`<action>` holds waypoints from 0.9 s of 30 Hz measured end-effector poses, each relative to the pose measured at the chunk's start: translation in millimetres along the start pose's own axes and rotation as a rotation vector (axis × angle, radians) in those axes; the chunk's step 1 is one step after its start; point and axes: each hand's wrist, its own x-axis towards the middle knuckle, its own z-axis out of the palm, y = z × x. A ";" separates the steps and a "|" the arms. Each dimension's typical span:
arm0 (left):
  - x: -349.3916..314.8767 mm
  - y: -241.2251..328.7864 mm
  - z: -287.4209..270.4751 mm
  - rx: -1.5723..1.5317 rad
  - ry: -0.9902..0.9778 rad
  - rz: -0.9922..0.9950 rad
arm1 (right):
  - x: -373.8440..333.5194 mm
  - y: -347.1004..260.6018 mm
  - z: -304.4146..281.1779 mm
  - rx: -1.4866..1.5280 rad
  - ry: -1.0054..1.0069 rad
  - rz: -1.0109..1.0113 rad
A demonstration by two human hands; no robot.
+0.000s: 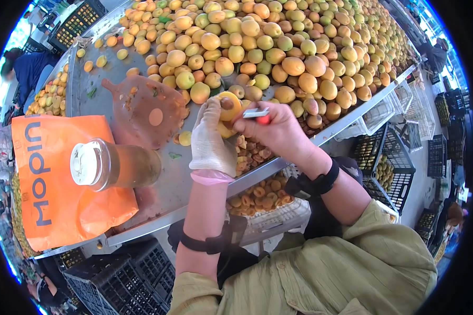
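My left hand [211, 143], in a whitish glove with a pink cuff, is closed around a cut apricot [236, 108] above the table's near edge. The fruit is opened, and its brown stone [226, 103] shows in the yellow flesh. Close against it on the right is my bare right hand [285, 132], its fingers closed on a small knife [255, 113] with a short metal blade and a red part at the handle. Just below both hands lies a heap of brown stones and scraps [253, 158]. Whole apricots [278, 63] are piled beyond my hands.
Left on the metal table [178, 181] are a reddish plastic dish [136, 118], a lidded jar of brownish liquid [134, 165] and an orange bag [68, 205]. Below the edge, a crate holds apricot halves [261, 195]. Black crates [386, 163] stand right and lower left; other people are around.
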 end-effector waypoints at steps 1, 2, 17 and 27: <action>-2.3 2.5 3.0 -0.022 0.003 -0.049 | -1.0 -4.2 -0.5 0.216 0.046 0.179; -4.8 6.0 6.8 -0.043 0.005 -0.099 | 2.6 -4.1 -6.2 0.114 0.105 0.129; -12.2 -37.5 24.3 0.046 -0.163 -0.337 | 21.7 -17.8 -50.6 0.832 0.443 -0.251; -17.4 -51.6 31.9 0.226 -0.068 -0.156 | 12.9 -17.1 -30.5 0.689 0.467 -0.188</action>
